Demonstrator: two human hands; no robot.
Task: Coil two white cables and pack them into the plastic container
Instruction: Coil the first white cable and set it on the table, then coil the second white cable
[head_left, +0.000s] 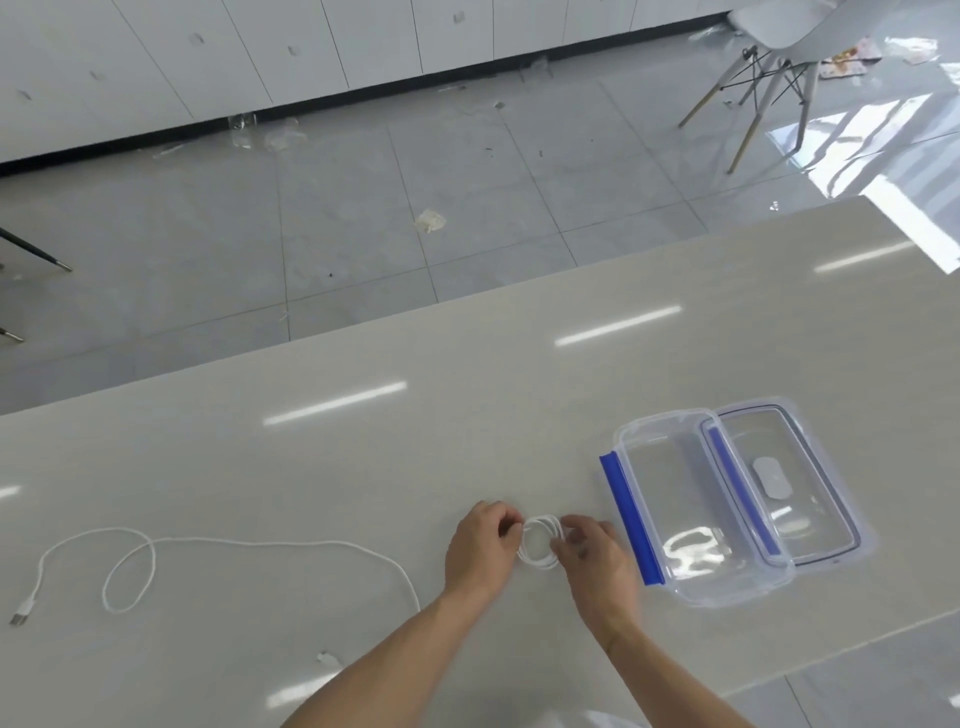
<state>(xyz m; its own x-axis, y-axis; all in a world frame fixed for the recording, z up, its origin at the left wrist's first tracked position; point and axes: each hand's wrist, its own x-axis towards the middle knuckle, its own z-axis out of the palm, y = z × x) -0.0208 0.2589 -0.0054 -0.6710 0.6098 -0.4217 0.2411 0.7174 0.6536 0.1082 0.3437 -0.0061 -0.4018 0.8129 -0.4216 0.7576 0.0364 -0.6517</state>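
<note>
Head view: both hands pinch a coiled white cable; no writing legible.

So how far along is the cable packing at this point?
One white cable is wound into a small coil, held between the left hand and right hand. The second cable lies uncoiled on the table. The open container holds no cable yet.

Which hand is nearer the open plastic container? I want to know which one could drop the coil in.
Right. The right hand sits just beside the plastic container, near its blue clip, pinching the coiled cable. The left hand holds the coil's far side.
</note>
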